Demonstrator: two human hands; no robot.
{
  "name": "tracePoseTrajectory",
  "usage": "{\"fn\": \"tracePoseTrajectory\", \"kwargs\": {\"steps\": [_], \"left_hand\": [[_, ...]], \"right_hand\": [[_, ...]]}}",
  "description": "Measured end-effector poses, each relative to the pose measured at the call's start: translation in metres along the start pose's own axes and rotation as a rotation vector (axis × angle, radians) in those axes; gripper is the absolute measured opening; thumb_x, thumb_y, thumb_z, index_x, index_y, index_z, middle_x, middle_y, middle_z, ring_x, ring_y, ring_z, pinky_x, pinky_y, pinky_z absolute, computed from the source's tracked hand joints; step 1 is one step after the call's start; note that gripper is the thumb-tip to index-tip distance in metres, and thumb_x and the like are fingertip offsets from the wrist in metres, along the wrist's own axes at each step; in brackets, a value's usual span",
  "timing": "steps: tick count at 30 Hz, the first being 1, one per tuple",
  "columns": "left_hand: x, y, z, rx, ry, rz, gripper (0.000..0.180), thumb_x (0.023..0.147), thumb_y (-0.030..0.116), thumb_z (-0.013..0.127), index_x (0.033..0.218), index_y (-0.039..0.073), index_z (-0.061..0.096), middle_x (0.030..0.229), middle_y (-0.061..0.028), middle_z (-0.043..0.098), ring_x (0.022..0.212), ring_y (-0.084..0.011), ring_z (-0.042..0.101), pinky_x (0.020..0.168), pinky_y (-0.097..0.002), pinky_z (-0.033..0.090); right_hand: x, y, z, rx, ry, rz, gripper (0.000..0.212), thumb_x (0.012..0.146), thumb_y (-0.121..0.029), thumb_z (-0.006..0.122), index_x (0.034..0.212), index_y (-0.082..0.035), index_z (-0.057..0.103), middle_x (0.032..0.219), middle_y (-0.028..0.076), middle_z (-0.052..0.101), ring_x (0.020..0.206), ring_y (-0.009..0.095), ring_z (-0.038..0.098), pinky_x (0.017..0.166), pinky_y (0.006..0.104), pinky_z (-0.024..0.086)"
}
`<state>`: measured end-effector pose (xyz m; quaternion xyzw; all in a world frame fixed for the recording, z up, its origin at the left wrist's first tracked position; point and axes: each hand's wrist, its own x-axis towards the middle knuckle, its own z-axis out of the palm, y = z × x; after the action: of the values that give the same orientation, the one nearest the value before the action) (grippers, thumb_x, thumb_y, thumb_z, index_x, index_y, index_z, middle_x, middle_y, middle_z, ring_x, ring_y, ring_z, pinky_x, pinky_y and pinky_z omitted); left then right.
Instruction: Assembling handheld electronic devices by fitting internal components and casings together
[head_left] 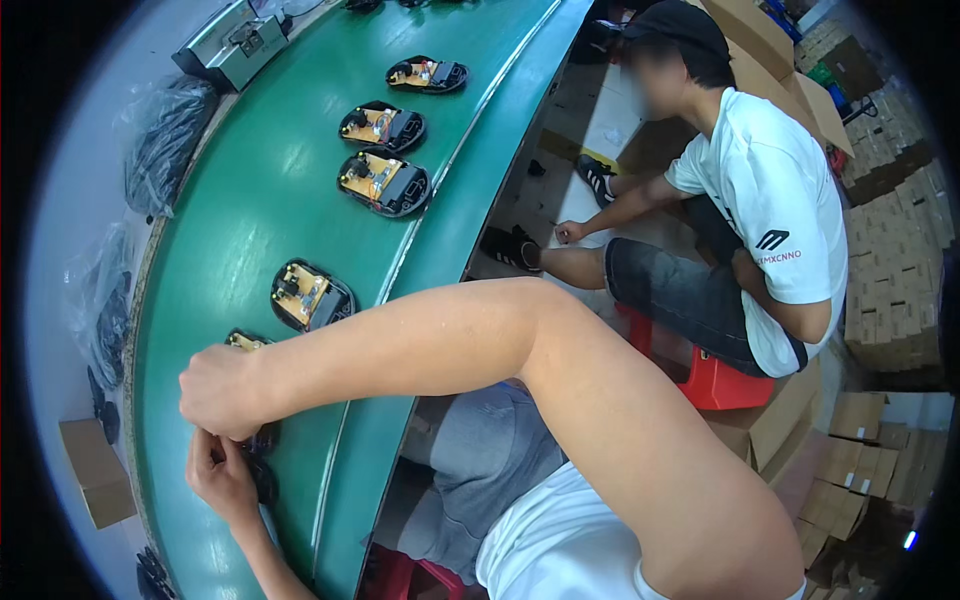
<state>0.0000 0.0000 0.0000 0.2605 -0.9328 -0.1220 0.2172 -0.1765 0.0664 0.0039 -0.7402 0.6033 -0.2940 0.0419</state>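
Observation:
My right arm reaches across the green belt to its left side. My right hand [222, 390] is curled over, knuckles up, and its fingertips are hidden beneath it. Just below, my left hand [220, 478] is closed with thumb and fingers pinched together. What either hand holds is hidden. A black housing [264, 482] shows partly beside my left hand. Beyond my right wrist, part of an open device with a tan circuit board [246, 340] peeks out. Another black oval device [312, 296] lies farther up, its tan board and wires exposed.
Several similar open devices [384, 182] lie along the green belt [215, 240]. Plastic bags [170, 140], a silver case [232, 48] and a cardboard box [98, 470] line the left side. At the right, a person in a white shirt [770, 190] sits on a red stool [725, 385] near stacked cartons.

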Motion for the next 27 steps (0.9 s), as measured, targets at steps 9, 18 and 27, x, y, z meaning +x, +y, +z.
{"fn": "tracePoseTrajectory", "kwargs": {"steps": [9,18,27], "left_hand": [[0.002,0.011,0.019,0.108,0.043,0.19,0.009,0.091,0.003,0.066,0.097,-0.003,0.064,0.072,-0.0159,0.057,0.058,-0.03,0.051,0.057,-0.0388,0.043],[0.005,0.018,0.017,0.123,0.026,0.191,0.009,0.091,0.003,0.066,0.099,0.001,0.067,0.075,-0.0144,0.061,0.064,-0.0322,0.059,0.059,-0.0434,0.044],[0.007,0.009,0.025,0.075,-0.022,0.044,0.015,0.092,0.006,0.069,0.106,0.002,0.072,0.072,-0.018,0.063,0.06,-0.0315,0.059,0.058,-0.0389,0.046]], "right_hand": [[-0.007,0.017,-0.002,-0.005,-0.003,0.009,0.012,0.066,-0.015,0.075,0.073,-0.005,0.074,0.076,0.018,0.072,0.075,0.035,0.073,0.067,0.0439,0.059],[-0.001,0.006,-0.016,-0.093,-0.053,0.119,0.014,0.072,-0.02,0.073,0.08,-0.01,0.076,0.086,0.014,0.075,0.084,0.03,0.074,0.07,0.0419,0.056],[0.006,0.006,-0.027,-0.085,-0.232,0.19,0.026,0.076,-0.029,0.074,0.096,-0.012,0.077,0.097,0.011,0.076,0.094,0.027,0.073,0.075,0.0385,0.055]]}}
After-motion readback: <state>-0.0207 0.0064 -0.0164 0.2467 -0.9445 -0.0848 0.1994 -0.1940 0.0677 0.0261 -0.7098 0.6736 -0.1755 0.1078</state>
